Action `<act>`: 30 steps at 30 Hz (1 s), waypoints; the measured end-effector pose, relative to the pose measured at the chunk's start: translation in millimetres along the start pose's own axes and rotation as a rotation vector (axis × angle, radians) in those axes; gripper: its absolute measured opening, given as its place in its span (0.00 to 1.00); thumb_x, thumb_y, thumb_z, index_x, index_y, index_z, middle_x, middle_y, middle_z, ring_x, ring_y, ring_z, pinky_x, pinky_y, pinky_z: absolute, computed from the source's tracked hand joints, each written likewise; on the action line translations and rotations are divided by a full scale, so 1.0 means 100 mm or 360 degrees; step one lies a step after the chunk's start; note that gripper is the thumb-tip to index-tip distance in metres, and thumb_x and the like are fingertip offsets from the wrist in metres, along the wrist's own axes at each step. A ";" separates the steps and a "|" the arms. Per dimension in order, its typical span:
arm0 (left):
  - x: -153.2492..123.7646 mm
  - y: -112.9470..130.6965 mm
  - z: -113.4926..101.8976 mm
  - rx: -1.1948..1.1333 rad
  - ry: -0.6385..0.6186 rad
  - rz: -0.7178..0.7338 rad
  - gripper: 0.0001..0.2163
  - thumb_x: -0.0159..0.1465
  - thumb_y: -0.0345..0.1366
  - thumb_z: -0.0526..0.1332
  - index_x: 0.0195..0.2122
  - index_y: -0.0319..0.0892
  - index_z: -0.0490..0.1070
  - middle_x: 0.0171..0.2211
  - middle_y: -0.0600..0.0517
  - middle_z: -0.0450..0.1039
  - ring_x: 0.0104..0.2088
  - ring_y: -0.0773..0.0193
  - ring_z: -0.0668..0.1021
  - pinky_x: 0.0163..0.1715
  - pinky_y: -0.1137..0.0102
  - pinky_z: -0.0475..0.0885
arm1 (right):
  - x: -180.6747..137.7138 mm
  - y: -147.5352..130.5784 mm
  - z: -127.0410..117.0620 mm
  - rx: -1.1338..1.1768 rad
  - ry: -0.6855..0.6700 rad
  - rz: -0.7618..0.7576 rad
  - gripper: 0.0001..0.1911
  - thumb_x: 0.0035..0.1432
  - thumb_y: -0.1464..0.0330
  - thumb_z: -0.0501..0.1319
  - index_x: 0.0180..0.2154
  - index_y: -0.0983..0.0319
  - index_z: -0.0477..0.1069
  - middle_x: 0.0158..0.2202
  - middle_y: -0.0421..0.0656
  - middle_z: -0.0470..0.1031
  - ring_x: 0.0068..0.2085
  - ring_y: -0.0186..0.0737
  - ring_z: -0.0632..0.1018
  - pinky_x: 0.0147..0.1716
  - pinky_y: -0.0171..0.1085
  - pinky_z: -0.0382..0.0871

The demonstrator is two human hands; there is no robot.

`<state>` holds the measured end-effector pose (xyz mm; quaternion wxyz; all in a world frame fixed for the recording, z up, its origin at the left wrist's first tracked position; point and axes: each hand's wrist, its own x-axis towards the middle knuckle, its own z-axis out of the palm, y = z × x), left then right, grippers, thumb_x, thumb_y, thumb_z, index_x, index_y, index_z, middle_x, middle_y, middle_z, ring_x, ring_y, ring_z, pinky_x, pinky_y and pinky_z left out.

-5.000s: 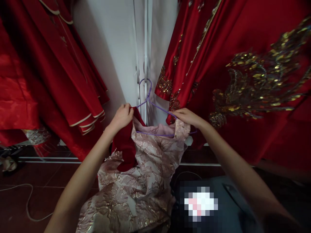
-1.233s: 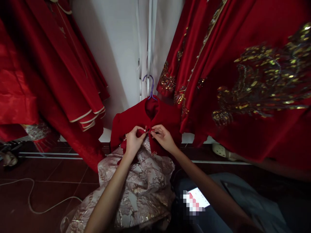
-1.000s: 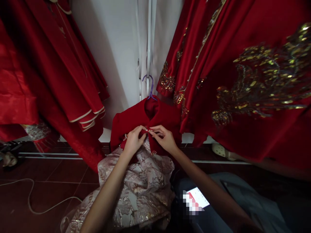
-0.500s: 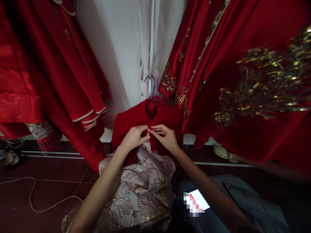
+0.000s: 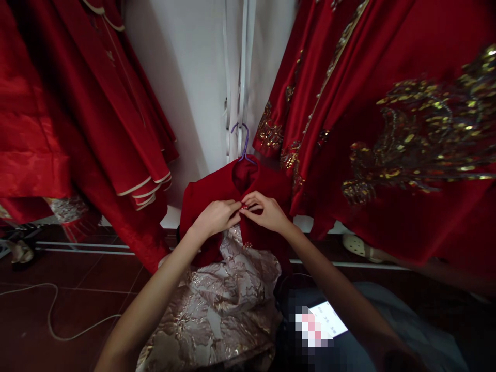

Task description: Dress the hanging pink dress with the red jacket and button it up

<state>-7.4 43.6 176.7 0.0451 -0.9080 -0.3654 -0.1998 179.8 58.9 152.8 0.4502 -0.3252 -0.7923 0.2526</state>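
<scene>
A red jacket (image 5: 209, 191) hangs in front of me from a purple hanger (image 5: 245, 143). My left hand (image 5: 220, 214) pinches the jacket's front edge just below the neckline. Opposite it, my right hand (image 5: 266, 211) pinches at the same spot, its fingertips meeting the left ones around a small shiny fastening (image 5: 244, 206). The fingers partly cover this fastening, so its exact form is hidden. Lower on the front sits a beaded ornament (image 5: 248, 246). Under the jacket, a pale pink-and-gold brocade skirt (image 5: 217, 294) spreads down toward me.
Red garments (image 5: 127, 129) with cream piping hang at left. On the right hangs a red gown with gold sequins (image 5: 422, 139). A lit phone (image 5: 328, 320) lies on my lap. A white cable (image 5: 52, 310) runs over the tiled floor, and a pale clog (image 5: 354, 245) stands at right.
Both hands stay at the jacket's front, with the fingers shifting slightly around the fastening. The whole view has moved a little, and the skirt's lower part looks differently draped.
</scene>
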 end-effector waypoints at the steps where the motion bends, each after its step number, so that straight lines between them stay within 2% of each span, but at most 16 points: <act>1: 0.00 -0.01 0.00 0.0037 -0.0022 0.0035 0.06 0.63 0.35 0.52 0.33 0.41 0.67 0.30 0.50 0.70 0.30 0.63 0.75 0.30 0.72 0.65 | 0.01 0.00 -0.01 -0.0008 -0.0037 -0.0008 0.13 0.50 0.66 0.62 0.40 0.60 0.67 0.34 0.42 0.75 0.35 0.36 0.77 0.36 0.38 0.75; 5: 0.01 -0.04 0.01 0.0131 -0.0071 0.0133 0.06 0.63 0.34 0.52 0.33 0.41 0.67 0.30 0.49 0.71 0.31 0.63 0.75 0.30 0.72 0.65 | 0.02 0.00 -0.03 -0.0030 -0.0140 -0.0038 0.15 0.50 0.68 0.61 0.42 0.60 0.65 0.34 0.42 0.74 0.34 0.35 0.76 0.36 0.38 0.74; 11: 0.06 -0.11 -0.02 0.0132 -0.0153 0.0220 0.09 0.63 0.33 0.51 0.30 0.39 0.68 0.28 0.46 0.72 0.30 0.61 0.76 0.32 0.70 0.67 | 0.06 0.01 -0.05 -0.0155 -0.0177 -0.0084 0.15 0.50 0.69 0.60 0.42 0.59 0.64 0.33 0.41 0.73 0.34 0.35 0.75 0.36 0.37 0.72; 15: 0.13 -0.12 -0.02 0.0096 -0.0209 0.0161 0.08 0.62 0.32 0.51 0.29 0.39 0.68 0.27 0.45 0.72 0.28 0.61 0.76 0.31 0.70 0.67 | 0.14 0.02 -0.05 -0.0230 -0.0219 -0.0115 0.15 0.49 0.70 0.59 0.42 0.59 0.63 0.32 0.40 0.72 0.33 0.35 0.74 0.36 0.36 0.70; 17: 0.14 -0.10 0.03 0.0001 -0.0144 0.0073 0.07 0.62 0.32 0.52 0.31 0.39 0.68 0.27 0.47 0.72 0.28 0.61 0.75 0.30 0.70 0.67 | 0.16 0.05 -0.01 -0.0267 -0.0153 -0.0115 0.16 0.48 0.71 0.58 0.42 0.59 0.62 0.32 0.40 0.70 0.33 0.35 0.72 0.36 0.36 0.68; 19: 0.10 -0.08 0.10 -0.0206 -0.0026 0.0005 0.06 0.61 0.33 0.53 0.36 0.39 0.68 0.30 0.48 0.72 0.29 0.63 0.75 0.32 0.70 0.68 | 0.12 0.10 0.06 -0.0285 0.0021 -0.0093 0.16 0.49 0.71 0.57 0.42 0.60 0.61 0.34 0.41 0.68 0.34 0.36 0.72 0.37 0.37 0.68; 21: 0.01 -0.05 0.17 -0.0487 0.0058 -0.0026 0.11 0.60 0.34 0.56 0.44 0.41 0.66 0.37 0.49 0.72 0.32 0.65 0.75 0.35 0.71 0.69 | 0.00 0.16 0.17 -0.0253 0.0238 -0.0029 0.19 0.51 0.69 0.57 0.47 0.60 0.58 0.40 0.46 0.66 0.38 0.38 0.71 0.37 0.38 0.68; 24: -0.22 -0.04 0.25 -0.0701 0.0044 -0.0119 0.22 0.58 0.37 0.59 0.55 0.47 0.58 0.46 0.49 0.68 0.33 0.67 0.74 0.36 0.70 0.70 | -0.32 0.26 0.37 -0.0210 0.0395 0.0083 0.36 0.49 0.65 0.61 0.56 0.60 0.48 0.51 0.52 0.59 0.44 0.43 0.69 0.38 0.41 0.69; 25: -0.31 -0.04 0.27 -0.0668 0.0042 -0.0187 0.25 0.58 0.38 0.60 0.56 0.48 0.57 0.47 0.49 0.67 0.35 0.66 0.74 0.37 0.69 0.70 | -0.44 0.29 0.42 -0.0235 0.0393 0.0106 0.41 0.46 0.64 0.64 0.58 0.59 0.45 0.53 0.53 0.57 0.45 0.44 0.69 0.40 0.43 0.69; 27: -0.49 -0.03 0.32 -0.0500 0.0117 -0.0372 0.27 0.56 0.39 0.62 0.57 0.49 0.56 0.49 0.47 0.65 0.41 0.60 0.73 0.41 0.64 0.70 | -0.68 0.35 0.47 -0.0326 0.0386 0.0141 0.45 0.43 0.66 0.65 0.59 0.58 0.43 0.55 0.53 0.54 0.47 0.47 0.68 0.45 0.47 0.67; 30: -0.74 0.00 0.41 -0.0077 0.0397 -0.0766 0.27 0.52 0.40 0.64 0.53 0.42 0.61 0.51 0.41 0.61 0.53 0.46 0.65 0.47 0.52 0.64 | -0.98 0.44 0.46 -0.0465 0.0317 0.0197 0.40 0.44 0.71 0.62 0.58 0.58 0.48 0.53 0.51 0.57 0.51 0.49 0.65 0.51 0.50 0.62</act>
